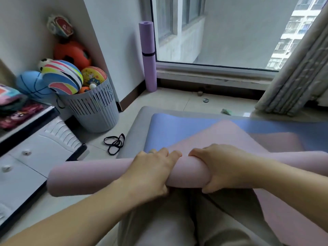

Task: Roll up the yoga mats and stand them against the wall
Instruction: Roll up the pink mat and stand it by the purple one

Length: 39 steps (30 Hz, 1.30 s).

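Gripping pink mat roll [88,176], left hand [150,172], right hand [221,167] curled round it; purple roll [149,55] upright at wall [120,41].

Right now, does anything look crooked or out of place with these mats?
Yes. The pink mat, gripped by the left hand and right hand, lies diagonally across the blue mat, edges misaligned, so the roll may come out uneven. Black bands lie loose on the floor.

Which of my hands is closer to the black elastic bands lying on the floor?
Left. The left hand grips the pink mat roll just below and right of the black bands. The right hand grips the roll farther right.
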Tool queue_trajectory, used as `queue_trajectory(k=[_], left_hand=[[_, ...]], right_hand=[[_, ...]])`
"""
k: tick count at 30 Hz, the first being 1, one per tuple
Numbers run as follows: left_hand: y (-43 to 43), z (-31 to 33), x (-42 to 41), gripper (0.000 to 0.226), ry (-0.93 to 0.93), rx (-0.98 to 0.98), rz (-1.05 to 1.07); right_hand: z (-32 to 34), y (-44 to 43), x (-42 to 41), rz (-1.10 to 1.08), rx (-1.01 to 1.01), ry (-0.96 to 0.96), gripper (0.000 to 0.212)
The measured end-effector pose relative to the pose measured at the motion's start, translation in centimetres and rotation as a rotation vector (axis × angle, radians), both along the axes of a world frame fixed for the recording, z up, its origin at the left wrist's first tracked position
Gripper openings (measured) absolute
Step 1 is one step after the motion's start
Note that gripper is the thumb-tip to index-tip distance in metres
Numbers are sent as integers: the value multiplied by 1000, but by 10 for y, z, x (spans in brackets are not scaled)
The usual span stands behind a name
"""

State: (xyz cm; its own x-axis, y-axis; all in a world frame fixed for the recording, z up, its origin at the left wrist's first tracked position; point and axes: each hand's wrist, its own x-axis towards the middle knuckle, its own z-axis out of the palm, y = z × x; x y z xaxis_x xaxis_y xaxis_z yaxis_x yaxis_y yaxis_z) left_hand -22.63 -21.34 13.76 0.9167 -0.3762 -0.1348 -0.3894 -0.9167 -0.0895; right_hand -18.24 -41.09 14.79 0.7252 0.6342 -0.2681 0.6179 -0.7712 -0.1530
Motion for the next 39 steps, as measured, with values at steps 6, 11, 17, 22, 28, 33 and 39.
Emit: queue_trajectory(k=[6,11,17,22,28,33,39], left_hand=[[-1,-5,10,78,299,-111,4],[3,-2,38,78,582,-154,69],[-9,-18,25,87,172,-8,3],[-6,-25,22,88,-20,-16,5],[-4,-3,16,80,-156,-76,-29],[-3,-1,5,82,2,-113,-59],[-5,-15,10,78,264,-127,-99]], right_hand=[[-11,1,5,-23,-34,228,75],[-23,0,-14,12,-170,-179,96],[-17,-1,21,-54,-109,102,79],[-12,1,27,-66,-120,113,85],[20,-6,13,22,-82,-162,67],[19,-5,5,12,-140,53,72],[-12,-13,-16,-68,-86,164,88]])
